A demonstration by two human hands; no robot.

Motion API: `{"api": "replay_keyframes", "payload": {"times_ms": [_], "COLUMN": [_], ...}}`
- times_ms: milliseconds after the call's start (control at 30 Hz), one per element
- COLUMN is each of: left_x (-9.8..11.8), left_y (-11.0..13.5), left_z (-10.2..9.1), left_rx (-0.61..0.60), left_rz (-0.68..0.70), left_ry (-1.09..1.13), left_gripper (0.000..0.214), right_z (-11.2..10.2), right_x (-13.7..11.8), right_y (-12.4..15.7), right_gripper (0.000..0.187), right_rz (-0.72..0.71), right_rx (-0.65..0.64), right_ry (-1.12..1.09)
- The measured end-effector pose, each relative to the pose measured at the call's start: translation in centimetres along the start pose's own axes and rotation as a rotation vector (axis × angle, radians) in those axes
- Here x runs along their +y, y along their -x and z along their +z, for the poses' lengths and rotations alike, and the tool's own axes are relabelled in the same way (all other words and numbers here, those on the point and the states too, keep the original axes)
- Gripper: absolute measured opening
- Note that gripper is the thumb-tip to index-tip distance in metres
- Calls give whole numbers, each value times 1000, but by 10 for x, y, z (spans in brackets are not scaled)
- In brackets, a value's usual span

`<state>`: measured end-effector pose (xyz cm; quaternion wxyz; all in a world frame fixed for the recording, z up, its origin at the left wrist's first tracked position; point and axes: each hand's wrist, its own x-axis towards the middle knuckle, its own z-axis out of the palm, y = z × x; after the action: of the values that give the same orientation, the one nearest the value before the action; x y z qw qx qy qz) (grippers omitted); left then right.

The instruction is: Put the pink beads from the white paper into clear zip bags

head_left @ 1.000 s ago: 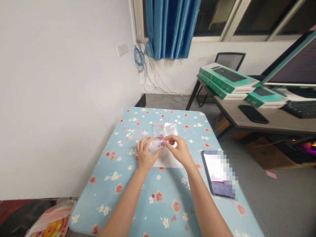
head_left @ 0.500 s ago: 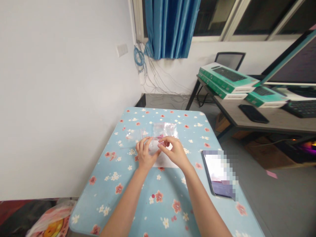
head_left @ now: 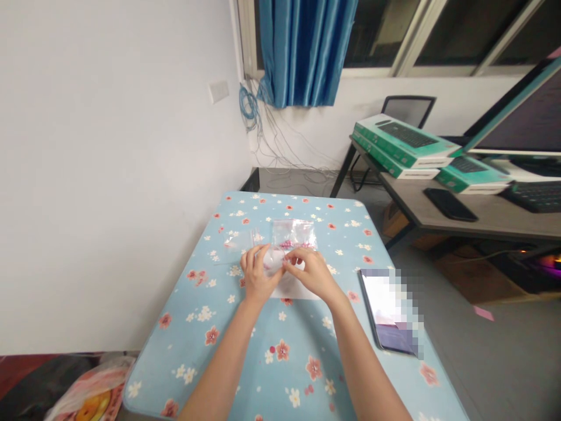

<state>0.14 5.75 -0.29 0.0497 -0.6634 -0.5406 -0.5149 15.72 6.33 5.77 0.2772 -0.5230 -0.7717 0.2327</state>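
Lying between the fingers is clear plastic.

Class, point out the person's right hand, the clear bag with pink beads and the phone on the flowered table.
Right hand point(head_left: 312, 272): head view, on the back of the hand.
Clear bag with pink beads point(head_left: 293, 232): head view, on its clear plastic.
Phone point(head_left: 387, 307): head view, on its lit screen.

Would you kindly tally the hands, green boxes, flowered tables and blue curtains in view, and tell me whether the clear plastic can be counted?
Hands: 2
Green boxes: 3
Flowered table: 1
Blue curtain: 1
Total: 7
Clear plastic: not countable; pieces near the hands are partly hidden.
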Motion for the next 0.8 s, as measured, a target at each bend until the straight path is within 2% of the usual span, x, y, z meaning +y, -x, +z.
{"api": "replay_keyframes", "payload": {"times_ms": [100, 267, 333, 567, 800], "left_x": [-3, -11, -13, -16, -13], "left_y": [-3, -6, -6, -5, -4], "left_z": [-3, -4, -3, 0, 0], "left_rx": [-26, -105, -131, -164, -153], "left_rz": [-57, -353, -411, -482, -528], "left_ry": [136, 529, 606, 654, 549], "left_gripper": [53, 23, 19, 17, 20], "right_z": [-3, -8, -9, -6, -3], "right_x": [2, 12, 15, 21, 20], "right_y": [0, 0, 1, 1, 3], "right_gripper": [13, 17, 18, 18, 17], "right_rz": [-13, -23, -40, -71, -61], "right_rx": [56, 132, 128, 162, 169], "right_ry": [-31, -43, -30, 27, 114]}}
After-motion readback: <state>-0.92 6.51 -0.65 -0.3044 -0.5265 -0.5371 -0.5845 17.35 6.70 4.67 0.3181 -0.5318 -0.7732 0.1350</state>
